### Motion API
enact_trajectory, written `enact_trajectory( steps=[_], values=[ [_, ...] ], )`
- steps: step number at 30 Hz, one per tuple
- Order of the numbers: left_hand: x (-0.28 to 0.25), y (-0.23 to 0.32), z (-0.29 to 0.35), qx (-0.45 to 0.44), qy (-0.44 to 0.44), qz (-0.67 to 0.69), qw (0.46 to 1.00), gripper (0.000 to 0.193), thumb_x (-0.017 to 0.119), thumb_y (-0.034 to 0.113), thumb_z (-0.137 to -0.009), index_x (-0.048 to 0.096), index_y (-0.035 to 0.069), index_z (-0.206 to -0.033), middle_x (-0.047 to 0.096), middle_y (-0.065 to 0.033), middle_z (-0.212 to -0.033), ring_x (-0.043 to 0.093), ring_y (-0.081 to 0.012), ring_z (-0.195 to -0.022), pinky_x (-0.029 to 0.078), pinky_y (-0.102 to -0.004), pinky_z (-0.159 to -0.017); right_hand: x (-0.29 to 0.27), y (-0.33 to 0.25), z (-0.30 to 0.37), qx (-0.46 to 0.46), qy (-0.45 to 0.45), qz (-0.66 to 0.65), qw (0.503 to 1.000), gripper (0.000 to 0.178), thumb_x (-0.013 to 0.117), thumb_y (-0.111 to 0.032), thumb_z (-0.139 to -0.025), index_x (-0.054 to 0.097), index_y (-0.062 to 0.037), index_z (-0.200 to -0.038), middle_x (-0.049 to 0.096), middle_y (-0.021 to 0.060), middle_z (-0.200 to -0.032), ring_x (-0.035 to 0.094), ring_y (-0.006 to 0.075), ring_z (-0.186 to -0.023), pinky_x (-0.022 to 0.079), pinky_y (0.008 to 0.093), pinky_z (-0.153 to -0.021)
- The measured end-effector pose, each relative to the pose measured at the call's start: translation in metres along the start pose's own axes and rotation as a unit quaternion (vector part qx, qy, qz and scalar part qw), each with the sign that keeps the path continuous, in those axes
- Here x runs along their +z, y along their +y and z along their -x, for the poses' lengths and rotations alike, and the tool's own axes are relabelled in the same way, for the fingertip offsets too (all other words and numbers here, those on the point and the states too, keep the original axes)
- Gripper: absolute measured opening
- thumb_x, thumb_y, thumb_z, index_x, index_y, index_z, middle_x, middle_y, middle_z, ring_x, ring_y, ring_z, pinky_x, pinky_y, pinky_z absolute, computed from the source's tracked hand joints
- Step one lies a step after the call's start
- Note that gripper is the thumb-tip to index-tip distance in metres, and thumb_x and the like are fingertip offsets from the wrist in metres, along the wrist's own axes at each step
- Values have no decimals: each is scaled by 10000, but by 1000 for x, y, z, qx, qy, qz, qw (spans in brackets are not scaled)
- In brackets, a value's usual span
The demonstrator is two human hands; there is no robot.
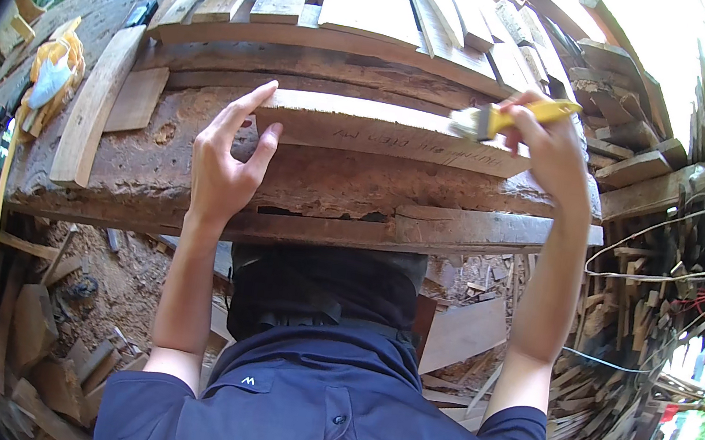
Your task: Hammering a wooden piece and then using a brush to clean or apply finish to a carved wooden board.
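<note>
1. Brushing goes best, I think, with slow, even strokes along the pale top of the board (390, 139), from one end to the other.
2. Your right hand (549, 148) has its grip pinched around the yellow brush (492, 121). The bristles are at the board's top, toward its right end. Tip the brush a little and press softly, so the tips do the work.
3. Your left hand (230, 149) is at the board's left end, finger and thumb spread apart. I cannot tell if that grip squeezes the wood. Hold that end steady, and mind your fingertips when the brush comes near.
4. The board sits on the big, rough counter (323, 176). Bumps could make it rock, so check it is firm.
5. Past the board is a heap of cut wood (371, 9). Your brush hand is near it, so watch your knuckles.
6. A thick plank (493, 231) lies along the counter's near edge, under your right arm. Try not to bump it.
7. Off to the left lie a long plank (98, 111) and a short flat piece (137, 100), both apart from the board.
</note>
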State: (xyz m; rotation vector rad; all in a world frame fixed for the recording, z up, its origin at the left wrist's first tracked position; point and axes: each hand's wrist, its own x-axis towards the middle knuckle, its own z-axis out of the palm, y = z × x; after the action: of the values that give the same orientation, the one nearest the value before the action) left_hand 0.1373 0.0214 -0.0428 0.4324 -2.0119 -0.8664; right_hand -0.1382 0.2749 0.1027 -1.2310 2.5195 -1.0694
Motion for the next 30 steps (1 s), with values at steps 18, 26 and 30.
enact_trajectory(
  steps=[18, 26, 30],
  values=[
    [2, -4, 0, 6, -13, -5, 1000, 468, 724, 122, -981, 701, 85, -1447, 758, -140, -1375, 731, -262, -1220, 554, -389, -1025, 7, -13, -3, -3, -22, 107, 994, 339, 543, -294, -1042, 700, -23, -912, 629, 43, -681, 587, 135, -641, 464, 339, -643],
    [-5, 4, -3, 15, -3, -12, 1000, 482, 740, 93, -944, 699, 40, -1421, 748, -190, -1366, 720, -317, -1272, 543, -418, -1091, 45, -37, -3, -99, -10, -19, 995, 254, 628, -254, -1055, 708, -19, -999, 677, 102, -723, 645, 201, -660, 516, 389, -671],
    [2, -1, 2, 13, 18, 1, 1000, 659, 721, 91, -927, 565, 65, -1567, 743, -226, -1344, 730, -349, -1227, 568, -432, -1066, 54, -56, -1, -65, -136, -116, 982, 206, 610, -241, -1094, 724, -76, -1140, 688, 2, -795, 581, 50, -668, 468, 242, -586]
  ],
)
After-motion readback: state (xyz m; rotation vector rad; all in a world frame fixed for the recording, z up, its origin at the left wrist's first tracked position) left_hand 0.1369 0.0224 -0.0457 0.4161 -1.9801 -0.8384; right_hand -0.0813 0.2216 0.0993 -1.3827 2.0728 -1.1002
